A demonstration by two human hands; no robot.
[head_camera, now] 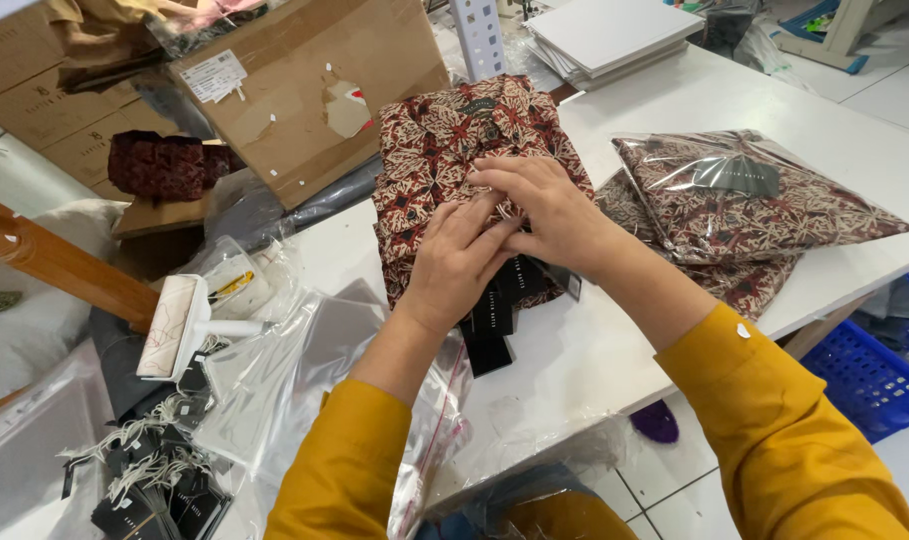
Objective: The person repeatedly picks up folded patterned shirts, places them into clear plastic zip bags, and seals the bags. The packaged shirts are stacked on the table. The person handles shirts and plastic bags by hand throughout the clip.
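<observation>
A folded dark red shirt with a cream leaf print (444,150) lies on the white table (674,110). Both hands rest on its front near the buttons. My left hand (459,262) pinches at the shirt's placket, fingers bunched. My right hand (546,208) lies just above it, fingertips pressed together on a thin string at the same spot. Black hang tags (494,315) lie under my left wrist at the shirt's lower edge. What exactly the fingertips hold is mostly hidden.
Bagged shirts of the same print (754,195) are stacked at the right. Empty clear bags (304,370), a lint roller (179,325) and a heap of black tags with strings (159,480) lie at the left. Cardboard boxes (314,80) stand behind; a blue crate (874,375) sits below the table's right edge.
</observation>
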